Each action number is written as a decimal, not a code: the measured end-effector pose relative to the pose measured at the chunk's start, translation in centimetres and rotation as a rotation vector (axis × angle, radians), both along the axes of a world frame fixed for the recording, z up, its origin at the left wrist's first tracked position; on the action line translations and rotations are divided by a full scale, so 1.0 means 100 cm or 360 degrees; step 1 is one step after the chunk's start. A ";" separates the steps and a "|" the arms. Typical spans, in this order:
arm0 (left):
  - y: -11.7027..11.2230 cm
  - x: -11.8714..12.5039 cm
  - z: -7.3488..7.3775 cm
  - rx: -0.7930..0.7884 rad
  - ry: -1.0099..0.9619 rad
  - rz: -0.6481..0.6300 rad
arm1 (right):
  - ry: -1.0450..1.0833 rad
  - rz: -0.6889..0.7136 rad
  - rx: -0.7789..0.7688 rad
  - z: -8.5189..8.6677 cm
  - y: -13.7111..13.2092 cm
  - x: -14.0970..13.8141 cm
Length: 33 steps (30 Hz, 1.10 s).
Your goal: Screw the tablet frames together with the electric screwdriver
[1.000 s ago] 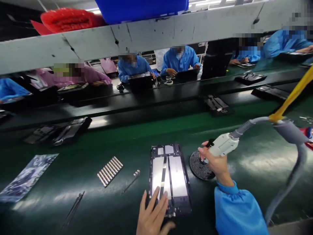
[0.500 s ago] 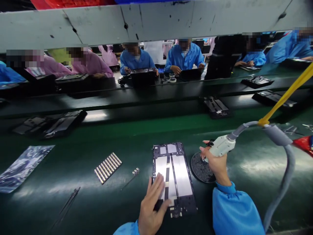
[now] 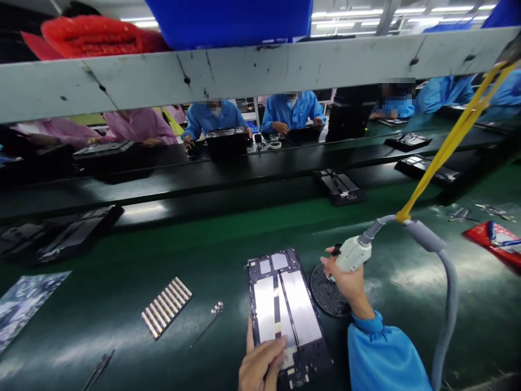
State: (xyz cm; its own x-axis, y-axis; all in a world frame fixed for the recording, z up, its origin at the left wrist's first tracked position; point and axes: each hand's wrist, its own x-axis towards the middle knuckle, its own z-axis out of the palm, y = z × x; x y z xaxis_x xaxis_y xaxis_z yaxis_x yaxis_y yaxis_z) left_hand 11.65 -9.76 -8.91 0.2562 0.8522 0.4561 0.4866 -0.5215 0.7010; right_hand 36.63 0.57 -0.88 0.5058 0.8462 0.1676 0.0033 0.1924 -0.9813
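Note:
An opened tablet, with silvery battery panels and a black frame, lies on the green table. My left hand is at its lower left, one finger along the side edge and other fingers bent over the lower part. In my right hand, fingers wrapped round it, is a whitish electric screwdriver with a grey cable. Its tip is hidden behind my fingers, over a round black gridded dish right of the tablet.
Left of the tablet lie a striped strip block, small parts, tweezers and a silvery bag. A yellow strap holds up the cable. A red packet lies right. Co-workers sit beyond a raised shelf.
My left hand has slid from flat on the battery panels to the tablet's lower left edge, its fingers now bent. My right hand stays over the dish. The view has tilted up.

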 end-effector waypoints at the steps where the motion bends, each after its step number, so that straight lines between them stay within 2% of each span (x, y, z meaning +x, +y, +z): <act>1: 0.002 0.000 0.000 0.0044 0.0004 -0.0023 | 0.0002 -0.0001 0.0000 -0.001 0.000 -0.001; 5: 0.008 -0.003 0.004 0.0227 0.0069 0.0037 | 0.0001 -0.0007 0.0001 -0.004 0.002 -0.004; 8: 0.009 -0.007 0.014 0.0154 0.0041 0.0135 | 0.0027 -0.0019 0.0018 0.000 -0.001 -0.001; 10: 0.015 -0.012 0.025 -0.0112 -0.0031 0.0311 | 0.0002 -0.0056 0.0040 0.007 -0.007 0.000; 13: 0.032 -0.027 0.043 -0.0658 -0.0245 0.0554 | -0.0060 -0.0119 0.0133 0.022 -0.016 -0.005; 16: 0.053 -0.042 0.053 -0.1127 -0.0568 0.0437 | 0.0072 0.0057 0.0179 0.034 -0.023 -0.025; 18: 0.064 -0.045 0.053 -0.1266 -0.0678 0.0338 | 0.0128 0.0258 0.0161 0.038 -0.026 -0.043; 21: 0.076 -0.036 0.050 -0.1185 -0.0530 0.0277 | 0.0103 0.0490 0.0134 0.036 -0.027 -0.072; 25: 0.091 -0.026 0.052 -0.0995 -0.0333 0.0297 | 0.0038 0.0709 0.0143 0.033 -0.019 -0.104; 28: 0.102 -0.027 0.056 -0.0922 -0.0236 0.0295 | 0.0017 0.0763 0.0125 0.032 -0.010 -0.123; 33: 0.115 -0.030 0.061 -0.0976 -0.0170 0.0169 | -0.0026 0.0797 0.0096 0.030 0.003 -0.146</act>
